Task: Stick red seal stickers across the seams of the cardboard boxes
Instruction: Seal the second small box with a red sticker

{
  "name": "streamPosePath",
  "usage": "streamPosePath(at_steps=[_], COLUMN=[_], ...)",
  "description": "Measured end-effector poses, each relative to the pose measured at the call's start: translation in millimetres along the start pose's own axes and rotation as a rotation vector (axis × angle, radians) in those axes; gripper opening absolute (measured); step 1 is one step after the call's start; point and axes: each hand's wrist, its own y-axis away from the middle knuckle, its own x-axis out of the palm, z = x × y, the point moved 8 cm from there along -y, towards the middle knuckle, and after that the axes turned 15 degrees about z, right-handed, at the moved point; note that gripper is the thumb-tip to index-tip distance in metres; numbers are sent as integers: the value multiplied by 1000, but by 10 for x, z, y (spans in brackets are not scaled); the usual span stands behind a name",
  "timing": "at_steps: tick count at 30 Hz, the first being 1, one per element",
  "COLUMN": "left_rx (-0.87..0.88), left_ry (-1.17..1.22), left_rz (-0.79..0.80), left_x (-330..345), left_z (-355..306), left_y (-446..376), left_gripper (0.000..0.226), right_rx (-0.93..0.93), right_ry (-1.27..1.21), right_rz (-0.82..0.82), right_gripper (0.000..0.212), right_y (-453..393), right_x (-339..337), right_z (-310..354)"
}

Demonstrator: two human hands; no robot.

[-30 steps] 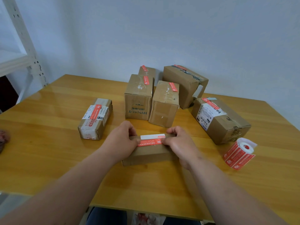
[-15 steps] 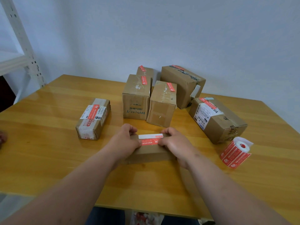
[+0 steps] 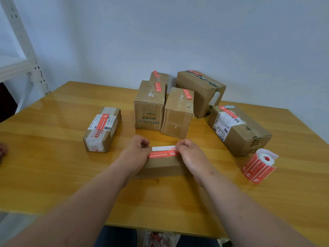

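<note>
Hands on low cardboard box (image 3: 161, 167) at near-centre of wooden table (image 3: 53, 157).
Six sealed boxes stand behind and to either side, each bearing a red strip. Roll of stickers (image 3: 259, 167) lies at right, near the front edge. Left hand (image 3: 137, 151) and right hand (image 3: 189, 154), fingers curled, pinch opposite ends of red seal sticker (image 3: 162, 154), white band along its far edge, lying lengthwise on the box top.

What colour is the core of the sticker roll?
White, with a red centre, seen in the head view on the sticker roll.
</note>
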Motion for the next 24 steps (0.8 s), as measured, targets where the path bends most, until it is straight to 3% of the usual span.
streamPosePath(at_steps=[2,3,8,16,19,24], left_rx=[-4,-7,-12,-2,-4,-20], left_ry=[-62,-76,10,245,330,132], left_rz=[-7,-1,97,141,151,163], left_x=[12,10,-5,-76,-75,-36], left_z=[-8,-6,11,25,41,46], left_y=[8,8,13,44,70,38], left_gripper=[27,31,34,44,34,48], right_rx=[3,-1,-14,-30,-34,-16], right_ry=[77,93,-30,-39,-101,22], right_rz=[13,25,91,118,134,174], right_gripper=[47,50,21,19,19,34], right_y=[17,12,11,29,94,117], right_x=[26,24,4,4,-23,20], right_z=[28,31,-15,15,44,94])
